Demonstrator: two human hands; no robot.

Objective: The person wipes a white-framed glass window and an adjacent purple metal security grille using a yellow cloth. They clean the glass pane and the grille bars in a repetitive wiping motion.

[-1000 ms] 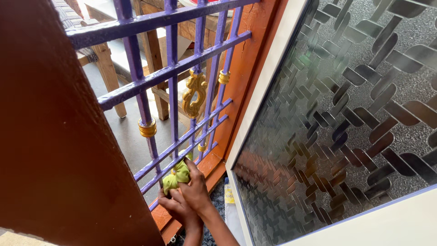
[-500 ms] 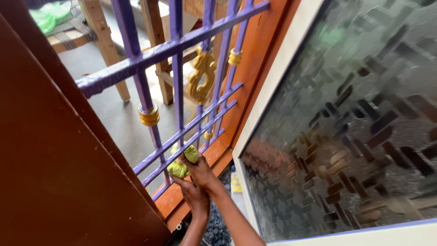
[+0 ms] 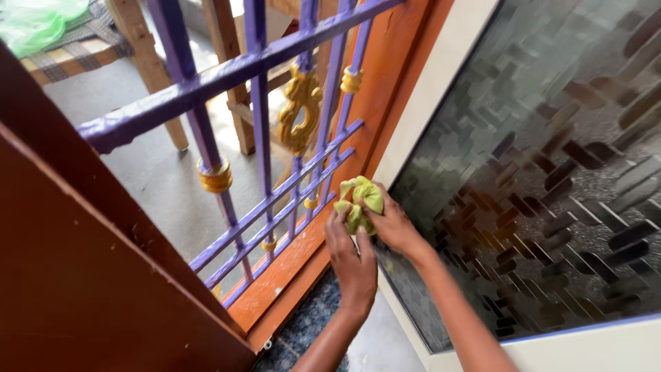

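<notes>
Head view, looking down along a window opening. Both hands meet on a crumpled yellow-green cloth (image 3: 359, 201), held in the air just above the lower right stretch of the orange window frame (image 3: 289, 265), close to where the frame meets the white-edged patterned glass pane (image 3: 551, 172). Left hand (image 3: 351, 258): fingers curled up around the underside and left part of the cloth, closed on it. Right hand (image 3: 394, 224): fingers bent over the right side of the cloth, pinching it, also closed on it. The two hands touch or nearly touch at the cloth; both forearms run down toward the bottom edge of the view. Just left of the cloth stands the purple window grille (image 3: 261, 138), its bars crossing upright and slantwise, with gold collars and a gold ornament (image 3: 299, 110) near the middle. The cloth sits just beside the lower bars; contact with them cannot be told. A dark red-brown panel (image 3: 82, 275) fills the lower left. Beyond the grille: grey floor, wooden legs (image 3: 148, 62), and a green plastic bag (image 3: 38, 21) at the top left corner.
</notes>
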